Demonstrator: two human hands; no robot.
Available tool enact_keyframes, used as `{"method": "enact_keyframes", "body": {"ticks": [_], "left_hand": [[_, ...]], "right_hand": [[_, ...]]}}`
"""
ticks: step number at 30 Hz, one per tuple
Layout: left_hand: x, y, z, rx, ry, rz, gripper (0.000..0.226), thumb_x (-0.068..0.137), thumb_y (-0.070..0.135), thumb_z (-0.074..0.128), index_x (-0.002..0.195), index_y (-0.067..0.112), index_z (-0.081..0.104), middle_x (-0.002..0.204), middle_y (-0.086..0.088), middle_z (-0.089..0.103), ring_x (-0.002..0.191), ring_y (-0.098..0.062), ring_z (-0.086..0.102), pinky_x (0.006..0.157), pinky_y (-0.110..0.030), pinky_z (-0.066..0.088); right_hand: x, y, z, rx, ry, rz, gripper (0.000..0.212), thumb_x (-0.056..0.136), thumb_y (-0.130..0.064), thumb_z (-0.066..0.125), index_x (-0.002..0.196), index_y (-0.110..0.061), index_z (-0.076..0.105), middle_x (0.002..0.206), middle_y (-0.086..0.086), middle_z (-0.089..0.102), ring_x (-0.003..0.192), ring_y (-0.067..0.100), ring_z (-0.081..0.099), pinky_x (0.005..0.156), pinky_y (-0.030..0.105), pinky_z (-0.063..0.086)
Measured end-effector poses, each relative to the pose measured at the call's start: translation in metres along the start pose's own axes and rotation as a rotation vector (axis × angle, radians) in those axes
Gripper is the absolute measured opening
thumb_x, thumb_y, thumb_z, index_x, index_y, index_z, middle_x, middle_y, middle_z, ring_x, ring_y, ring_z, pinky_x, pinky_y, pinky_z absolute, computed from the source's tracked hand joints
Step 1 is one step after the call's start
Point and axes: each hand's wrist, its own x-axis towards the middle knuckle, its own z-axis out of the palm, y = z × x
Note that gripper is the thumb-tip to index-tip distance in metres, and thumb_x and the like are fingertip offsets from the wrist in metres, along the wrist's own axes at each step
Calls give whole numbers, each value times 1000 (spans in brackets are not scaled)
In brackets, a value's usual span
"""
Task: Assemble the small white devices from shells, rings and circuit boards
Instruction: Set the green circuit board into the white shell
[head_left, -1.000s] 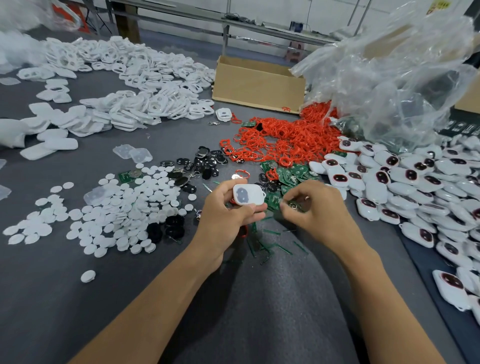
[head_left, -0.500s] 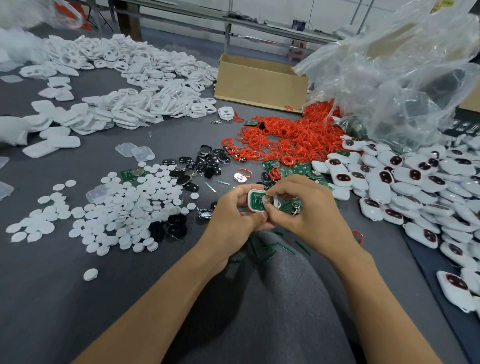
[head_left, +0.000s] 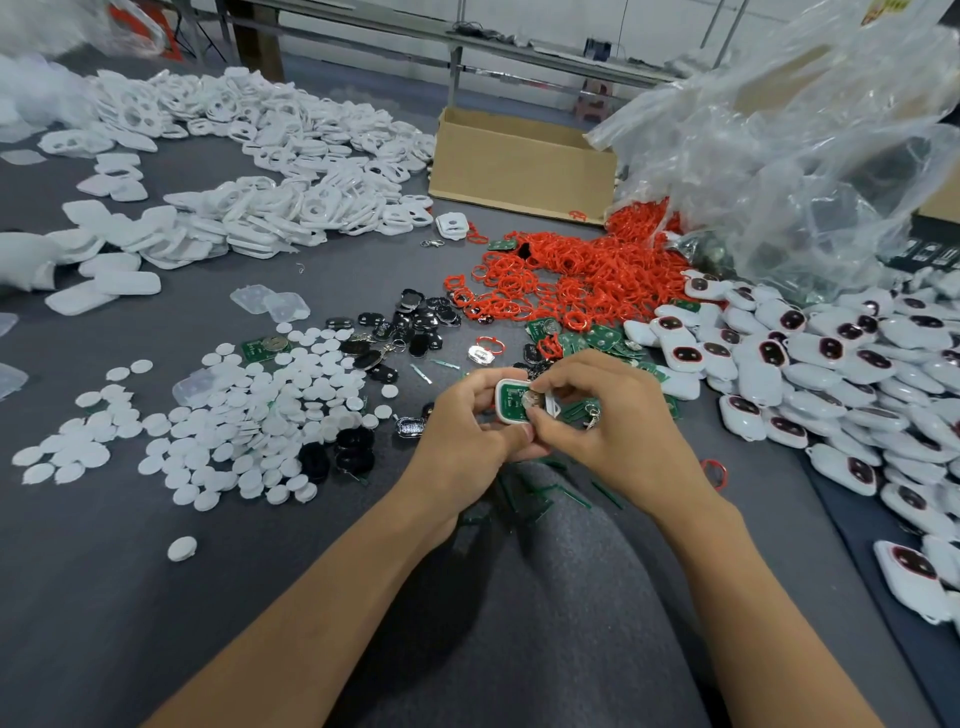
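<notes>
My left hand (head_left: 467, 431) grips a small white shell (head_left: 511, 402) with a green circuit board seated in it, held just above the grey table. My right hand (head_left: 602, 421) pinches at the board's right end, where a round metal part shows, fingers curled over the shell. A small metal clasp (head_left: 591, 418) hangs below my right fingers. Red rings (head_left: 582, 280) lie heaped behind my hands, and loose green circuit boards (head_left: 592, 338) sit at the heap's near edge. White shells (head_left: 270, 208) are piled at the far left.
Assembled white devices (head_left: 810, 364) with dark windows cover the right side. White round discs (head_left: 244, 415) spread on the left, with black parts (head_left: 415, 322) in the middle. A cardboard box (head_left: 519, 166) and a clear plastic bag (head_left: 779, 156) stand at the back.
A second ago my left hand held the shell with its closed face up while my right hand picked among the boards. The shell is turned over now, with a board in it and my right hand on it.
</notes>
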Motion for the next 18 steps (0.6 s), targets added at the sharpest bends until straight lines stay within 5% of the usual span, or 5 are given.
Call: {"method": "enact_keyframes", "body": {"ticks": [3, 10, 18], "left_hand": [[1, -1, 0, -23, 9, -12, 43, 85, -21, 55, 122, 1, 58, 117, -21, 65, 93, -22, 66, 73, -28, 61], [7, 0, 0, -139, 38, -92, 26, 93, -8, 53, 116, 2, 62, 97, -13, 71, 68, -11, 69, 65, -24, 60], [6, -1, 1, -115, 83, -69, 24, 98, -7, 45, 108, 4, 64, 90, -11, 71, 63, -10, 69, 59, -21, 58]], "right_hand": [[-1, -1, 0, 14, 4, 7, 14, 73, -4, 77, 86, -4, 71, 83, 7, 66, 72, 16, 60, 72, 17, 48], [0, -3, -1, 25, -2, 19, 15, 72, -2, 77, 86, -3, 72, 83, 7, 65, 72, 16, 60, 73, 18, 49], [0, -4, 1, 39, 11, 26, 14, 71, -3, 77, 84, -4, 71, 81, 2, 63, 72, 16, 61, 72, 20, 51]]}}
